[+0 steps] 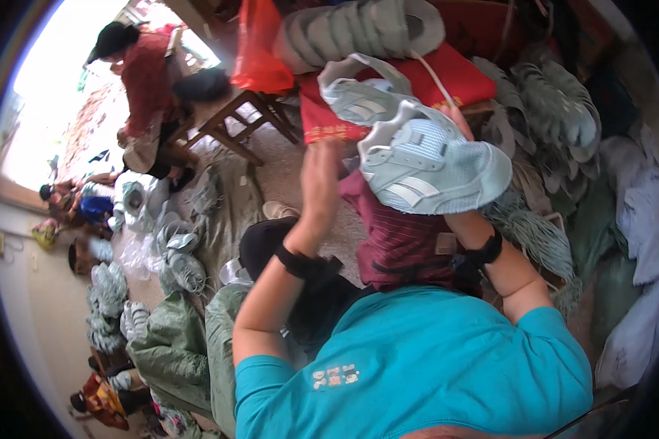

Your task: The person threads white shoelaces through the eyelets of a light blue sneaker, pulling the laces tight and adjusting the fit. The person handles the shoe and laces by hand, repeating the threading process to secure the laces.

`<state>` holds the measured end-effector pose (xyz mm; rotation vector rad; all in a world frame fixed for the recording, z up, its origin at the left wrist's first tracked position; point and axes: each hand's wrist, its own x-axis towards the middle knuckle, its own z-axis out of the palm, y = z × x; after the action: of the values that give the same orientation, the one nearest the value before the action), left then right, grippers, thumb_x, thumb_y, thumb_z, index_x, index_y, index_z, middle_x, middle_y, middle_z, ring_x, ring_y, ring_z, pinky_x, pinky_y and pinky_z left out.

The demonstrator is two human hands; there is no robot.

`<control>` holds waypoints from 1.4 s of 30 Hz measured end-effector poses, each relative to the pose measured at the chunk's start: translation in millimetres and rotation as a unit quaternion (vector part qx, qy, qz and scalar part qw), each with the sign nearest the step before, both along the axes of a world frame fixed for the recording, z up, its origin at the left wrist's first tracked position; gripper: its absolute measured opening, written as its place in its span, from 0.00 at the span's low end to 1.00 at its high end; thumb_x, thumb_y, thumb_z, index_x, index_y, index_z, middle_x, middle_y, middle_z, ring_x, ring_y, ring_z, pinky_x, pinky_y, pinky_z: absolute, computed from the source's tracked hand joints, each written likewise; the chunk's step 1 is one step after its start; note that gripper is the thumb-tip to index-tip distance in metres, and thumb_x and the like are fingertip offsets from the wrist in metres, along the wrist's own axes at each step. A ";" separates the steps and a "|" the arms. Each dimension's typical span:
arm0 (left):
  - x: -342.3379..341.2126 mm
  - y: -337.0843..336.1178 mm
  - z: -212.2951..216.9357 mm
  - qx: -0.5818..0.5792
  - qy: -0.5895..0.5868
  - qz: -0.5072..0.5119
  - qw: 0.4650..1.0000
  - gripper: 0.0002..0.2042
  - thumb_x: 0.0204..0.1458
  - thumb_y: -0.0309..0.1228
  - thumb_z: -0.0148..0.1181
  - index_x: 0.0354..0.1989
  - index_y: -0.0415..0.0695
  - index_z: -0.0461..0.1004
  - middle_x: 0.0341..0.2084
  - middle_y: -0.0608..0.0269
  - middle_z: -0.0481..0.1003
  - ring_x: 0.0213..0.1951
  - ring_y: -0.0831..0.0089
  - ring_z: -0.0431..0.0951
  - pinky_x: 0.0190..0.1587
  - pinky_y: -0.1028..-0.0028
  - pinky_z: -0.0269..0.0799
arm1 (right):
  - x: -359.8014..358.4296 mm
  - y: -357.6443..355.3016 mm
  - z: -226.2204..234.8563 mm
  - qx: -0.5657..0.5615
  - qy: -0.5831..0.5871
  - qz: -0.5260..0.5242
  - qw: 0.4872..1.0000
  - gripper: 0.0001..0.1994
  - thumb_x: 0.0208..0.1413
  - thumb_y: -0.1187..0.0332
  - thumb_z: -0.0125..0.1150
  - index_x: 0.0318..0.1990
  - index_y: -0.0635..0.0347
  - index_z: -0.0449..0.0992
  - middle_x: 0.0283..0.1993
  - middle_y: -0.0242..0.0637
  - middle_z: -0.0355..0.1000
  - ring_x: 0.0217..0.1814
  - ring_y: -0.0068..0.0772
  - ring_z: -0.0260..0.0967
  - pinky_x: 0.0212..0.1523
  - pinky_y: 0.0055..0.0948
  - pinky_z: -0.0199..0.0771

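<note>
A pale grey-white sneaker upper (447,164) with mesh panels and side stripes is held up in front of me, toe to the right. My right hand (459,121) grips it from behind; only a few fingers show past its upper edge, near a whitish cord (433,79). To the left of the upper is my raised left hand (321,172), apart from it and smeared by motion, so its fingers cannot be read. Just beyond lies a second similar upper (366,95) on a red cloth (329,132). At the far edge rests a row of nested grey uppers (359,33).
A red plastic bag (260,47) hangs beside a wooden stool (231,132). Bunches of uppers (556,110) and pale laces (531,234) lie at right. Green sacks (172,351) and more shoe parts (183,271) cover the left floor. A person in red (150,88) sits far left.
</note>
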<state>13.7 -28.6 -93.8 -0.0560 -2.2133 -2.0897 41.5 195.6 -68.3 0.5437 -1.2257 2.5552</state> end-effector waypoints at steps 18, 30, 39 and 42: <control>37.0 30.0 -35.7 -0.074 0.079 -0.007 0.994 0.34 0.53 0.36 0.62 0.64 0.32 0.56 0.58 0.42 0.61 0.63 0.54 0.61 0.64 0.62 0.56 | 36.9 70.6 -41.6 0.630 0.202 -0.166 0.731 0.22 0.51 0.84 0.47 0.55 0.60 0.74 0.57 0.46 0.71 0.56 0.46 0.71 0.59 0.39 0.71; 5.5 48.0 -44.2 -0.030 0.019 -0.149 0.988 0.33 0.58 0.41 0.54 0.67 0.36 0.52 0.61 0.42 0.58 0.64 0.54 0.59 0.66 0.61 0.54 | -6.5 30.8 -52.7 0.559 -0.059 -0.030 0.827 0.43 0.63 0.42 0.49 0.68 0.74 0.46 0.67 0.61 0.52 0.71 0.49 0.52 0.68 0.35 0.54; 23.3 64.2 -46.7 -0.213 0.080 -0.077 0.971 0.48 0.51 0.45 0.65 0.69 0.33 0.39 0.63 0.36 0.51 0.65 0.49 0.57 0.66 0.59 0.55 | -8.4 25.7 -66.6 0.599 -0.021 -0.094 0.795 0.41 0.58 0.48 0.56 0.64 0.79 0.51 0.65 0.69 0.54 0.69 0.62 0.54 0.69 0.42 0.54; 25.8 57.9 -46.7 -0.241 0.079 -0.092 0.963 0.51 0.50 0.42 0.67 0.70 0.36 0.32 0.64 0.37 0.49 0.65 0.50 0.58 0.66 0.60 0.55 | -4.2 26.8 -64.8 0.617 0.009 -0.137 0.775 0.36 0.60 0.53 0.56 0.65 0.73 0.53 0.64 0.64 0.55 0.68 0.58 0.55 0.68 0.41 0.55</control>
<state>39.5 29.3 -140.5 -0.4613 -2.6367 -1.5000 37.2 222.4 -133.1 0.5120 -2.6275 1.1822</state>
